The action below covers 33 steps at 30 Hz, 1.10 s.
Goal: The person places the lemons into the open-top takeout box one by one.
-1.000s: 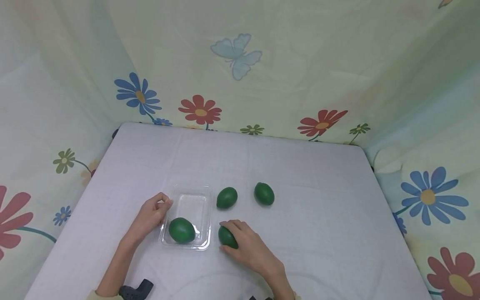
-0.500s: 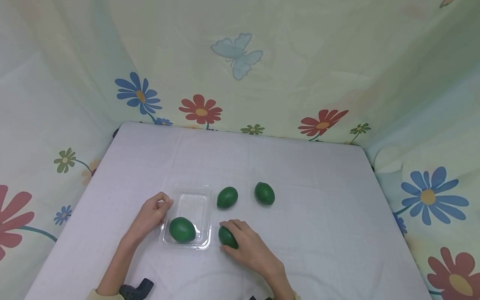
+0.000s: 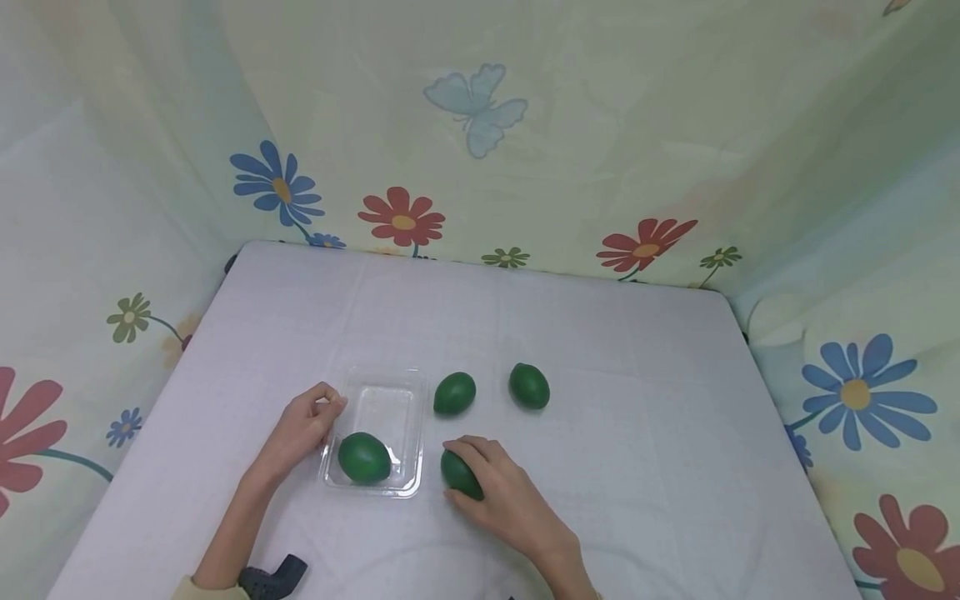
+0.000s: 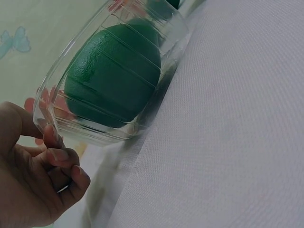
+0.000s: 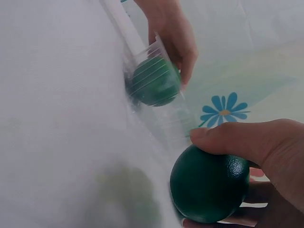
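In the head view my left hand (image 3: 302, 423) is at the left side of a clear plastic container (image 3: 384, 410). Its thumb and fingers (image 4: 61, 156) pinch the container's rim in the left wrist view. One green lime (image 3: 363, 458) lies inside, at the container's near end. Just right of the container, my right hand (image 3: 510, 498) grips a second lime (image 3: 461, 475), thumb on one side and fingers on the other. The right wrist view shows this held lime (image 5: 209, 184) up close, with the container beyond it.
Two more limes rest on the white-covered table (image 3: 637, 433): one lime (image 3: 454, 393) beside the container's far right side, another lime (image 3: 529, 386) farther right. A dark curved object (image 3: 273, 578) sits by the left forearm. Flower-printed curtains (image 3: 480, 167) surround the table's back and sides.
My right hand has shifted slightly to the right with the lime in its grip. The left hand, the container and the other limes stay in place.
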### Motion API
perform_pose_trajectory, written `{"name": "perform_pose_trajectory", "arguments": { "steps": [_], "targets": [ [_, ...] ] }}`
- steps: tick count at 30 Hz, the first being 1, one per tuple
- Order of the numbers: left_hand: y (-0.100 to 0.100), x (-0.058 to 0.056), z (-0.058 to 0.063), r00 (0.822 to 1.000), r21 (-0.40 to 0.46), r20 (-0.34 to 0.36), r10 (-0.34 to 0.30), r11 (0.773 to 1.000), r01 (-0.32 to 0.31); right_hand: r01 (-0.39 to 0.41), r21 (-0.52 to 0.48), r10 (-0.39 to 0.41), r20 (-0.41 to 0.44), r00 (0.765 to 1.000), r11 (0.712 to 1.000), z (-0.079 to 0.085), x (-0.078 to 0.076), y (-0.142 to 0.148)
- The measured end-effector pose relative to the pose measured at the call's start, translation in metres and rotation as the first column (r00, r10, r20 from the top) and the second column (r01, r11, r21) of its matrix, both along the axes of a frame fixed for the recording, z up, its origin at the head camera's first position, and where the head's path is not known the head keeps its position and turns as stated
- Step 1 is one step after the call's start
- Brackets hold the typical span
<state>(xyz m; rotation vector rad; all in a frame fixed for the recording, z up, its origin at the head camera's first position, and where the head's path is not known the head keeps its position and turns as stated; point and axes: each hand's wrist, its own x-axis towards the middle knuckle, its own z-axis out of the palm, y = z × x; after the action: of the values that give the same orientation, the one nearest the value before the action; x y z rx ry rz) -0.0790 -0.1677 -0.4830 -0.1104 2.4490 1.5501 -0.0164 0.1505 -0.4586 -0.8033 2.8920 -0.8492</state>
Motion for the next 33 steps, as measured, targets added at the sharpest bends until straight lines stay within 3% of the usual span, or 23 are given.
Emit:
{"name": "perform_pose_trajectory", "arguments": {
  "steps": [15, 23, 33],
  "targets": [
    [-0.001, -0.003, 0.002, 1.000, -0.011, 0.002, 0.009, 1.000, -0.009, -0.122, -0.023, 0.114, -0.213, 0.970, 0.992, 0.026, -0.011, -0.006],
    [-0.001, -0.003, 0.001, 1.000, -0.008, -0.002, 0.013, 1.000, -0.013, -0.181, 0.014, 0.181, -0.182, 0.966, 0.983, 0.041, -0.031, -0.030],
    [0.000, 0.000, -0.002, 1.000, 0.007, 0.016, 0.006, 1.000, -0.006, -0.237, 0.032, 0.239, -0.102, 0.966, 0.971, 0.040, -0.054, -0.062]
  ]
}}
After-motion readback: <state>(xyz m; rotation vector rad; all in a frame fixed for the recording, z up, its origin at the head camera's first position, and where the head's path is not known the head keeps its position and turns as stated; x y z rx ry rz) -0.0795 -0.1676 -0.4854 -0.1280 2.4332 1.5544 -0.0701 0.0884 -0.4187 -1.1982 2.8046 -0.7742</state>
